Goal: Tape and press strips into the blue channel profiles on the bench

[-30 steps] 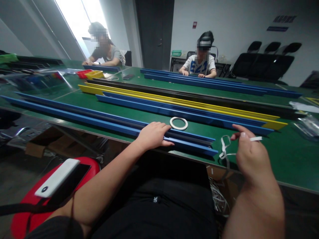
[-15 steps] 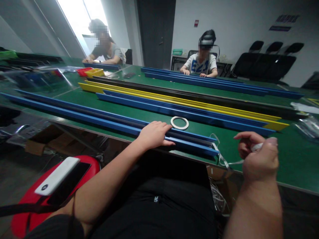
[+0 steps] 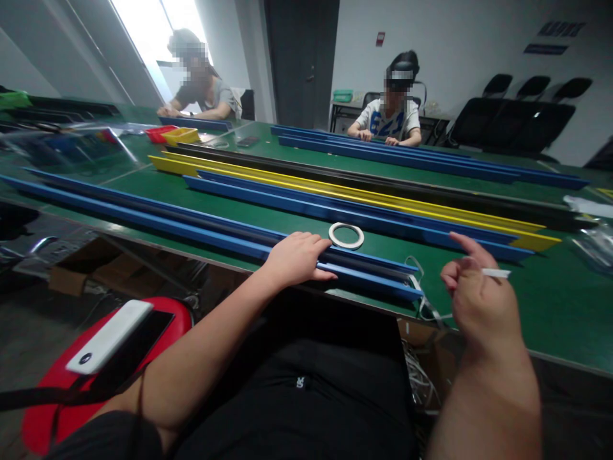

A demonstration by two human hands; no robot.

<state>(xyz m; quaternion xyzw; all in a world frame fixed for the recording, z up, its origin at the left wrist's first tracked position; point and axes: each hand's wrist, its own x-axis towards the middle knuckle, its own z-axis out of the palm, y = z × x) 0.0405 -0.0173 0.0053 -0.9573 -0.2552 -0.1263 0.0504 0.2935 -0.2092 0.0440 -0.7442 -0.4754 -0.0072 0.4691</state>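
A long blue rail with a black channel along its inside lies at the table's near edge. My left hand rests over it near its right part, fingers across the top and thumb on the near side, gripping it. From the rail's right end a thin white strip trails toward my right hand. That hand is raised, index finger stretched out and the other fingers curled, with a short white strip end sticking out of its grip. Just beyond my left hand, a white tape ring lies flat on the table.
Past the ring lie another blue rail, a yellow rail and a black rail. Two co-workers sit across the green table. Red and yellow bins stand at left. A red stool holding a white device is beside me.
My right hand has moved slightly left and turned, so the white strip end now shows on its right side. My left hand and the rail have stayed in place.
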